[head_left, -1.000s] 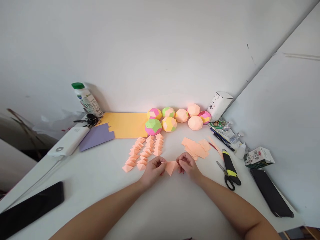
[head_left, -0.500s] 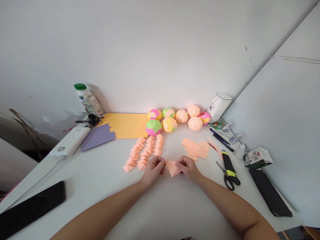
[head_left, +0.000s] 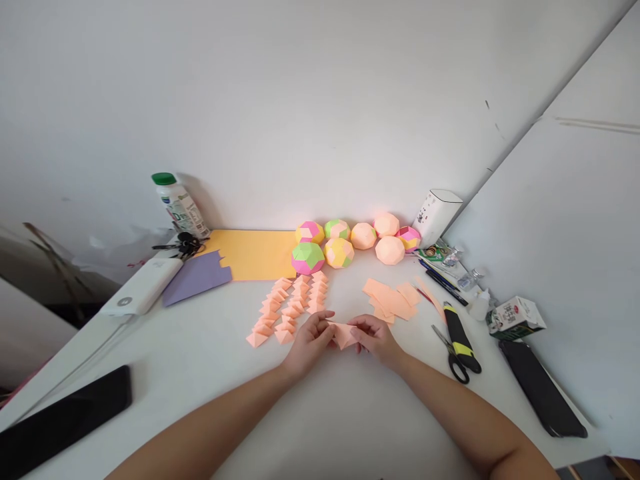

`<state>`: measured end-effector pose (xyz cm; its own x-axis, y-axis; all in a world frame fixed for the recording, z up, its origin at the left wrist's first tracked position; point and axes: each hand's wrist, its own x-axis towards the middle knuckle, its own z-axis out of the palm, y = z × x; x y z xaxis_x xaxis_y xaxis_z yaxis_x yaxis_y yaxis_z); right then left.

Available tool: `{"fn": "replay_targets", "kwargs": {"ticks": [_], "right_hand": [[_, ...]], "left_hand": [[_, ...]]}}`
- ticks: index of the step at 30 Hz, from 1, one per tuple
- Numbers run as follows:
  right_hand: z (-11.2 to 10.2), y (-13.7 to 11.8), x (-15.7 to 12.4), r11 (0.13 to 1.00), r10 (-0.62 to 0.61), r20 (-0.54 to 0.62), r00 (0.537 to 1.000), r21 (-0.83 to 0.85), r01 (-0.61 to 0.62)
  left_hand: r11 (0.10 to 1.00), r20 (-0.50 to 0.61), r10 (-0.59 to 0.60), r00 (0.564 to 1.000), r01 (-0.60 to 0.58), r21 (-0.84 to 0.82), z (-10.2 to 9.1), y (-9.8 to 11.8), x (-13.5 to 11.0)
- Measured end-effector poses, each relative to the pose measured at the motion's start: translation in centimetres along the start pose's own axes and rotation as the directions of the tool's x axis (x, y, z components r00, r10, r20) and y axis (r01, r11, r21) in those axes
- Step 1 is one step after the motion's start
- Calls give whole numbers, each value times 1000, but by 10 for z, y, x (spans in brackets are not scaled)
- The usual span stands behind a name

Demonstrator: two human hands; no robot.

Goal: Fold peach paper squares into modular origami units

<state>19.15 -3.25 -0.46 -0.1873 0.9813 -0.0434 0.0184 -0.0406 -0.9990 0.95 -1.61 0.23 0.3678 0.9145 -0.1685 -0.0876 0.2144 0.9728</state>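
Note:
Between my two hands is a small folded piece of peach paper [head_left: 345, 335], its point facing down toward me. My left hand [head_left: 311, 341] pinches its left end, and my right hand [head_left: 377, 339] pinches the right end. Some of the paper's edges are hidden under the fingers. Just left of my hands stand rows of folded peach paper pieces [head_left: 270, 308]. Flat peach paper cutouts [head_left: 393, 299] lie beyond my right hand. Farther back sit several faceted paper balls [head_left: 308, 257] in pink, green, yellow and peach.
Scissors [head_left: 451, 357] and a utility knife [head_left: 461, 339] lie on the right, near a milk carton [head_left: 517, 317] and a black case [head_left: 543, 390]. Yellow card [head_left: 257, 255], purple card [head_left: 196, 279], a bottle [head_left: 180, 205], a white power bank [head_left: 143, 287] and a phone [head_left: 67, 417] are on the left.
My left fingers have shifted right along the paper, and both hands sit slightly closer together. Less of the paper's downward point shows. The view has tilted slightly.

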Motion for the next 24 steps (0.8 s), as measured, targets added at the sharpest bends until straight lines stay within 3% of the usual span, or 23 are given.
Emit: {"fn": "replay_targets", "kwargs": {"ticks": [6, 10, 16, 24], "right_hand": [[-2, 3, 0, 1000, 1, 43, 999, 22, -2], [-3, 7, 2, 998, 19, 35, 999, 53, -21], [-5, 15, 3, 999, 28, 26, 999, 20, -28], [-4, 16, 3, 1000, 17, 20, 1000, -9, -17]], "left_hand": [[994, -4, 21, 1000, -21, -108, -2, -3, 1], [991, 50, 13, 999, -7, -134, -2, -4, 3], [986, -1, 18, 1000, -18, -168, -1, -7, 3], [997, 144, 34, 989, -23, -73, -5, -11, 3]]}}
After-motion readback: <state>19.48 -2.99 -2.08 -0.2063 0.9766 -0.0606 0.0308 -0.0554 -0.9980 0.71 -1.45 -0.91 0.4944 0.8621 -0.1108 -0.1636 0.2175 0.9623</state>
